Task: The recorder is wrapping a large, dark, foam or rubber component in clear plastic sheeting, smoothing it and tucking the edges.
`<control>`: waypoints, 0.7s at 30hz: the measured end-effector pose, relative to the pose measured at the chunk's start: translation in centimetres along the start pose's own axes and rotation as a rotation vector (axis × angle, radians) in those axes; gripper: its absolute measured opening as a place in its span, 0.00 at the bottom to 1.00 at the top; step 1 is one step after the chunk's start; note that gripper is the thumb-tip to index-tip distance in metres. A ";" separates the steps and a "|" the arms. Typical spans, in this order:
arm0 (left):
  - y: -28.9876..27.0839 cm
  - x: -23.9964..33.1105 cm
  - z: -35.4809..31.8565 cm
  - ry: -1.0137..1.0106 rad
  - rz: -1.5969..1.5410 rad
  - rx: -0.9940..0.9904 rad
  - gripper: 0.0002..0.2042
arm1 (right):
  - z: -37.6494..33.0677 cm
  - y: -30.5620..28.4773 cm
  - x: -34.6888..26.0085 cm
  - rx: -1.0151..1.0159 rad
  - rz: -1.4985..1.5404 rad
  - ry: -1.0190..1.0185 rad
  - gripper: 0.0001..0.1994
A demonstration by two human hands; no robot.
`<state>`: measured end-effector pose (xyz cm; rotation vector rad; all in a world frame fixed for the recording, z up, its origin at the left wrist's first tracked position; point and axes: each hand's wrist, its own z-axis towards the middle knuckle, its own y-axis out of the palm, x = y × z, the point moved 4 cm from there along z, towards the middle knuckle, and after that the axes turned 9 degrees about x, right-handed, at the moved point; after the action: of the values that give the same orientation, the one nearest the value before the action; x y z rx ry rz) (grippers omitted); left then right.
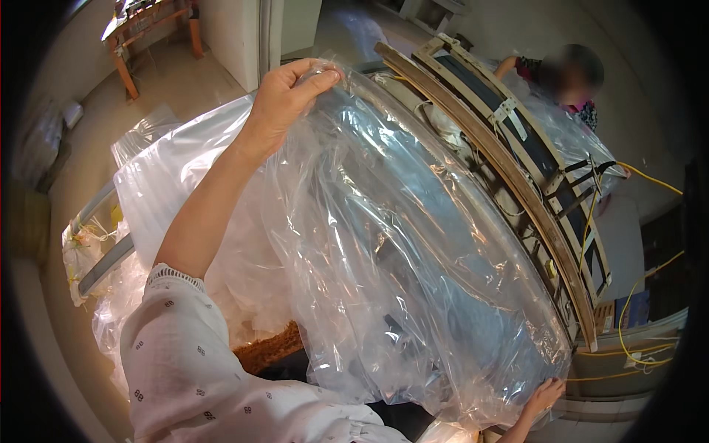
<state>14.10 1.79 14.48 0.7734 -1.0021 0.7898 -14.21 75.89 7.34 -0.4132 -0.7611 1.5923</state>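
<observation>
So the clear plastic sheet [384, 244] is spread in loose folds across the middle, right in front of the person, its long far edge running alongside the wooden bar [517, 184] of the machine; the left hand [295, 92] is up at the far end with thumb and fingers pinched together on a gathered bit of the edge; the right hand [543, 399] is way down at the near right corner, fingers bent over the plastic, though honestly I can't tell if they're clamped on it or just pressing it down.

Handling-wise I'd guess it's super light and floppy, thin film with zero stiffness, so it creases everywhere; the shine makes me think it's slippery and clings to itself; probably doesn't break but could snag or tear on the rough wood or the metal bits; best hold imo is both ends of that long edge, bunched a little under the thumb, since the middle would just sag.

Watch the yellow cord [650, 177] off to the right too; there's a paler plastic pile [185, 159] on the left, and a co-worker [576, 77] across the machine near more clear film.
</observation>
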 end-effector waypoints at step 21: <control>-23.8 -14.8 21.9 0.302 1.321 0.005 0.24 | -2.6 -0.6 -4.1 -0.433 0.248 -0.051 0.25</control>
<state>20.36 -31.56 3.70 -0.1335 -1.1720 1.9562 -11.34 72.50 5.28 -0.8076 -1.1342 1.6675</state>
